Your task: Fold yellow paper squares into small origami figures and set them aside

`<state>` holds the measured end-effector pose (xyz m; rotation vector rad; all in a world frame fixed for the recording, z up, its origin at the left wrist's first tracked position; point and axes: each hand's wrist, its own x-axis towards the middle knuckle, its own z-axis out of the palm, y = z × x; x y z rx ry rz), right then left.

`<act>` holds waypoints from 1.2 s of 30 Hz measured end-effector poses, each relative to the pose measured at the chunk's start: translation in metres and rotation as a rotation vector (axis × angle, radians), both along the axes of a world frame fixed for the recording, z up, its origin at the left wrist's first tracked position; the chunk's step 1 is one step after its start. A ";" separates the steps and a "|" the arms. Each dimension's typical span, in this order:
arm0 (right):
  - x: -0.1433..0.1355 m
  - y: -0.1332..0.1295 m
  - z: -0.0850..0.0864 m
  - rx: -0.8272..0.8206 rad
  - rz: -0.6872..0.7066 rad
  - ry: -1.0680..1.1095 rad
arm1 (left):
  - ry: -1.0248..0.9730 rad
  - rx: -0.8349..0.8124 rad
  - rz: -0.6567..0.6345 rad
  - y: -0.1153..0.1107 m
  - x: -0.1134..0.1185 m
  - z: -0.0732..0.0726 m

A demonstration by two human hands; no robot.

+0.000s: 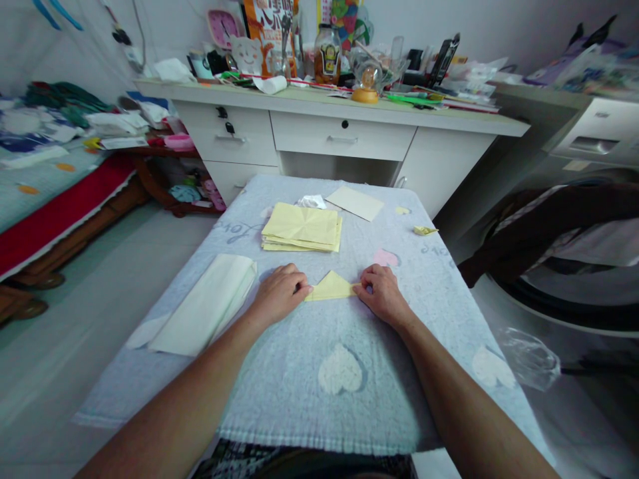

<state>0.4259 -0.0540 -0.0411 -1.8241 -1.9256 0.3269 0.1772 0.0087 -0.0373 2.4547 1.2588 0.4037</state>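
A small piece of folded yellow paper (pixel 331 287) lies on the cloth in front of me, with a pointed peak at the top and a straight strip along its lower edge. My left hand (pixel 282 290) pinches its left end between thumb and fingers. The right end is gripped by my right hand (pixel 382 290), fingers curled in. Behind it rests a stack of creased yellow paper sheets (pixel 302 226). To the left of my left hand is a folded whitish paper sheet (pixel 210 303). A small folded yellow paper piece (pixel 425 231) sits at the right.
A heart-patterned blue cloth (pixel 294 392) covers the table. Near its far edge lie a pale card (pixel 355 202) and crumpled white tissue (pixel 311 201). Beyond stands a white cluttered desk (pixel 344 136). A bed (pixel 54 193) is at left, a washing machine (pixel 594 146) at right.
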 end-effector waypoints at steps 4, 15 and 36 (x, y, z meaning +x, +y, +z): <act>0.000 0.001 -0.002 0.006 0.002 -0.009 | -0.007 -0.016 0.020 0.001 0.001 0.001; 0.000 -0.001 0.002 -0.021 0.016 -0.028 | -0.154 -0.140 0.022 0.003 -0.002 0.005; 0.000 -0.002 0.000 -0.037 0.040 -0.009 | -0.146 -0.109 -0.078 -0.008 -0.003 0.007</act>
